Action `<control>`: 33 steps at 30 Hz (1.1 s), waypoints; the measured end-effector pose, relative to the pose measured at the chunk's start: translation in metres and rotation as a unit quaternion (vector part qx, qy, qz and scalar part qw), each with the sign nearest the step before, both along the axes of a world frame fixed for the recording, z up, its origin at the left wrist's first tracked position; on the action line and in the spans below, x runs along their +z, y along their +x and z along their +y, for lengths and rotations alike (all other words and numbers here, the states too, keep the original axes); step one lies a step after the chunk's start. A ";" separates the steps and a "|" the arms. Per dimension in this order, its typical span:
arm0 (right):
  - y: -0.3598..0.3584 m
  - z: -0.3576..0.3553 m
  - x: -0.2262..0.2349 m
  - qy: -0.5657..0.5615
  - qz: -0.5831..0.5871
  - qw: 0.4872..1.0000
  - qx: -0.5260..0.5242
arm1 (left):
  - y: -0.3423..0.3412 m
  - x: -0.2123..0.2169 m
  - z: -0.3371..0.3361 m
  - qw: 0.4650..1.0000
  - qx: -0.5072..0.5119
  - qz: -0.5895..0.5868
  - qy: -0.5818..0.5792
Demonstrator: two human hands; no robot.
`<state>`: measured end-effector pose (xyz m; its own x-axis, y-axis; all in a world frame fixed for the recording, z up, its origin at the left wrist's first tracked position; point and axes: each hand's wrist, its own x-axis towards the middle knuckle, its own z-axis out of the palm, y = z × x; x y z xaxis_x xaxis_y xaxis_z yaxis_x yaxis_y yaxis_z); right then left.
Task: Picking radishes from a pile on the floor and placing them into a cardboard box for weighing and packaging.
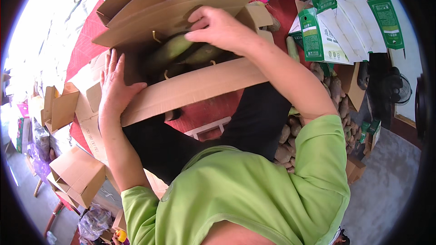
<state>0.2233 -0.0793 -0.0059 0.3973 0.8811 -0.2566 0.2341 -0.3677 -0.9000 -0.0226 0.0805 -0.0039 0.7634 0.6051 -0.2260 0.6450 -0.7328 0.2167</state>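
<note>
An open cardboard box (195,86) stands before me with its flaps raised. Inside lie several long pale-green vegetables that look like gourds (170,52), partly in shadow. My left hand (116,84) rests on the box's left end, fingers spread and thumb along the near flap's corner. Over the box's far side is my right hand (218,27), its fingers bent and apart. Its thumb is at the end of one gourd; whether it touches is hard to see. Short yellow cord loops (166,75) poke through the box walls.
Brown tubers (284,147) are heaped on the right. Green-and-white cartons (336,31) are stacked at the far right, near a black fan (399,90). Smaller cardboard boxes (77,174) stand to the left. A low stool (210,127) shows between my legs, on red floor covering (195,118).
</note>
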 end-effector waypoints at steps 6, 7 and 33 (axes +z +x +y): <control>0.040 -0.081 0.036 0.050 0.010 0.996 -0.079 | -0.004 -0.007 0.006 0.999 -0.018 -0.030 0.000; 0.046 -0.098 0.037 0.049 0.006 0.991 -0.123 | -0.005 -0.009 0.007 0.999 -0.019 -0.026 -0.004; -0.092 -0.484 -0.368 -0.145 0.298 0.766 -0.550 | 0.001 -0.007 0.005 0.987 -0.002 -0.127 -0.103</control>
